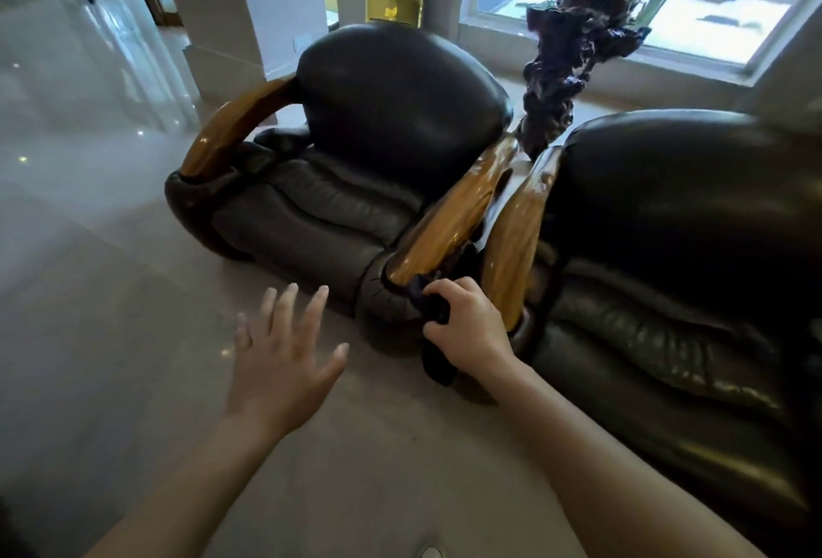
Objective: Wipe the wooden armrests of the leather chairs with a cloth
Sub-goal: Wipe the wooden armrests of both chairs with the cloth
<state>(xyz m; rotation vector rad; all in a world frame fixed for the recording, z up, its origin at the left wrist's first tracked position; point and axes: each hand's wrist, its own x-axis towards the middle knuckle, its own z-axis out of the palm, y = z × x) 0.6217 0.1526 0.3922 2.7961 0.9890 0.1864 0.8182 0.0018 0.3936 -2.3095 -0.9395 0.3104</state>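
Your left hand hovers over the pale floor, fingers spread and holding nothing. Beside it, your right hand is clenched around a dark cloth, pressed at the front end of the left chair's near wooden armrest. The cloth's tail hangs below your wrist, perhaps touching the leather. The right chair's armrest stands just beside.

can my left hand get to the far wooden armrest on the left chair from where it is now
Probably not without stepping over. The left hand hovers open above the floor, well short of the far armrest; nothing blocks the way, though.
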